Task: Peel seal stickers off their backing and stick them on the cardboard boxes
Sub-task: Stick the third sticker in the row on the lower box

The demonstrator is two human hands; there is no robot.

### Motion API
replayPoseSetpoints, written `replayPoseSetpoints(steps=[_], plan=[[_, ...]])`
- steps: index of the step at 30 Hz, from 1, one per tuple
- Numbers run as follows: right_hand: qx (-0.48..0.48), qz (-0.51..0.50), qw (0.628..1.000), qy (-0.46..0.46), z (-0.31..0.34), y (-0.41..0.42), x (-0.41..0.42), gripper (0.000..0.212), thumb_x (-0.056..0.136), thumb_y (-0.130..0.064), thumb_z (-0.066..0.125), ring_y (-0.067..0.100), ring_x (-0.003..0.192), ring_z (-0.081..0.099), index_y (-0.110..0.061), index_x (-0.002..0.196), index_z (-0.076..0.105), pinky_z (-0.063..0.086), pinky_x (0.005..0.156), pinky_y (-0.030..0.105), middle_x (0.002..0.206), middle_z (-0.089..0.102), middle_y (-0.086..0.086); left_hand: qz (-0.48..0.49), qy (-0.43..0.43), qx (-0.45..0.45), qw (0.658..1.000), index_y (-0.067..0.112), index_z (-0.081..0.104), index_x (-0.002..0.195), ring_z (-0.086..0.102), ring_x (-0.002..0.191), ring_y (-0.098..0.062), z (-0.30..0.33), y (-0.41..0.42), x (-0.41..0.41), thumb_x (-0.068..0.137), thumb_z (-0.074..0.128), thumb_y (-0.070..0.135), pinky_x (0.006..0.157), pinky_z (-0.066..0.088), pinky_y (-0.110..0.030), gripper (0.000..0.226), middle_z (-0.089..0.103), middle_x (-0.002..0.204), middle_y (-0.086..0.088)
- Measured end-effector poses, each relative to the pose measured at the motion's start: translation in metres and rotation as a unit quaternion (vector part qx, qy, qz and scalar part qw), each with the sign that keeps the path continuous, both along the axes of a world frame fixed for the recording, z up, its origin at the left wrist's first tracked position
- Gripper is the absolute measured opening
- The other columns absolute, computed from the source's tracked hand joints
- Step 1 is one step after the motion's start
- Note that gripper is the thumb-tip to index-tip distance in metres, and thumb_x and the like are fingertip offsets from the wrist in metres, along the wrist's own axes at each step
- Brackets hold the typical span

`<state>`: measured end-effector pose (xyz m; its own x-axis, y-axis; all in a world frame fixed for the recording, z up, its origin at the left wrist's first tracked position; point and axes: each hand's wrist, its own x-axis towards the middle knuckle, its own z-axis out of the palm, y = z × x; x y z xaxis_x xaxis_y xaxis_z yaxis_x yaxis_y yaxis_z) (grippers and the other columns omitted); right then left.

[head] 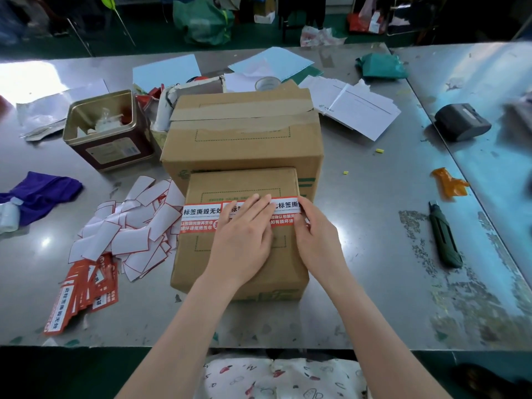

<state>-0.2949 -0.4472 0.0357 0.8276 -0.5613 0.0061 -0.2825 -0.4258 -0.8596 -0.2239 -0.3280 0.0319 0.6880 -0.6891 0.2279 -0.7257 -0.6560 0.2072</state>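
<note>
Head view. Patterned fabric (283,378) at the bottom edge sits nearest the lens, then two bare forearms reaching over the worktop (374,226) to the small cardboard box (239,263).

Left hand (244,234): flat, fingers spread and extended, palm down on the box top, pressing the middle of the seal sticker strip (201,216). Right hand (316,228): fingers curled together at the box's right edge, fingertips on the sticker's right end where it meets the corner. I cannot tell whether it pinches that end or only rubs it down.

I read the step as smoothing: stickers run in a red-and-white band across the top of the small box, from left edge to right edge, already off their backing. Left end lies flat and uncovered; centre and right end sit under the hands.

Next move, as I judge it: fold the right end over the edge and press it onto the side face, then fetch another sticker.

Supply: unpeeled stickers (83,295) in a red stack at near left, well apart from the left hand. Spent white backings (126,231) heaped just left of the box. Large cardboard box (244,131) stands directly behind, touching the small one; no sticker visible on it. Utility knife (444,237) lies to the right, untouched.
</note>
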Motion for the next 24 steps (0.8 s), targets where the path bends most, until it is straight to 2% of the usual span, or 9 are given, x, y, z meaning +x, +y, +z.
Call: replayPoseSetpoints(steps=[5,8,12,15,18,22,24], plan=[[-0.072,0.007,0.995,0.075,0.005,0.008,0.003,0.038,0.095,-0.011,0.035,0.018,0.112,0.051,-0.013,0.133,0.042,0.031,0.078,0.014,0.127,0.055,0.002,-0.020,-0.007,-0.002,1.000,0.019,0.063,0.119,0.052,0.123,-0.014,0.000,0.009,0.002,0.091,0.033,0.030,0.108,0.031,-0.040,0.042,0.060,0.128,0.004],[-0.100,-0.007,0.990,0.098,0.009,0.015,0.001,0.032,0.094,-0.010,0.035,0.021,0.103,0.052,-0.011,0.124,0.047,0.030,0.070,0.019,0.118,0.058,0.005,-0.046,-0.015,0.001,0.999,0.020,0.064,0.116,0.054,0.121,-0.014,0.001,0.019,0.004,0.090,0.036,0.030,0.107,0.027,-0.039,0.040,0.062,0.125,0.005],[-0.127,-0.046,0.985,0.110,0.017,0.028,-0.003,0.025,0.094,-0.011,0.038,0.025,0.098,0.053,-0.008,0.114,0.053,0.031,0.069,0.024,0.112,0.061,0.009,-0.064,-0.011,-0.021,0.998,0.022,0.068,0.107,0.057,0.115,-0.013,0.004,0.034,0.013,0.088,0.039,0.031,0.106,0.027,-0.035,0.036,0.066,0.118,0.006],[-0.124,-0.086,0.985,0.087,0.027,0.038,-0.004,0.029,0.094,-0.011,0.043,0.025,0.107,0.053,-0.006,0.119,0.056,0.029,0.073,0.016,0.120,0.060,0.009,-0.063,-0.007,-0.054,0.997,0.020,0.071,0.095,0.062,0.103,-0.015,0.009,0.049,0.026,0.086,0.041,0.030,0.100,0.026,-0.030,0.033,0.069,0.106,0.006],[-0.125,-0.096,0.987,0.042,0.039,0.060,0.006,0.028,0.094,-0.014,0.046,0.018,0.106,0.054,-0.012,0.119,0.059,0.029,0.075,0.009,0.119,0.061,0.003,-0.046,0.023,-0.091,0.995,0.017,0.071,0.088,0.063,0.095,-0.016,0.014,0.072,0.042,0.085,0.039,0.032,0.095,0.026,-0.027,0.036,0.071,0.097,0.005],[-0.103,-0.053,0.993,-0.002,0.046,0.105,0.033,0.025,0.093,-0.017,0.050,0.013,0.104,0.057,-0.015,0.115,0.061,0.042,0.090,0.022,0.113,0.064,-0.002,0.005,0.066,-0.098,0.993,0.019,0.070,0.097,0.060,0.098,-0.014,0.018,0.111,0.065,0.083,0.032,0.041,0.088,0.024,-0.020,0.046,0.070,0.101,0.005],[-0.089,-0.001,0.996,-0.019,0.044,0.135,0.053,0.024,0.092,-0.015,0.051,0.011,0.103,0.057,-0.014,0.114,0.062,0.045,0.092,0.025,0.111,0.064,-0.001,0.034,0.079,-0.094,0.992,0.021,0.069,0.100,0.058,0.100,-0.012,0.016,0.140,0.079,0.084,0.033,0.041,0.086,0.024,-0.019,0.044,0.068,0.103,0.007]])
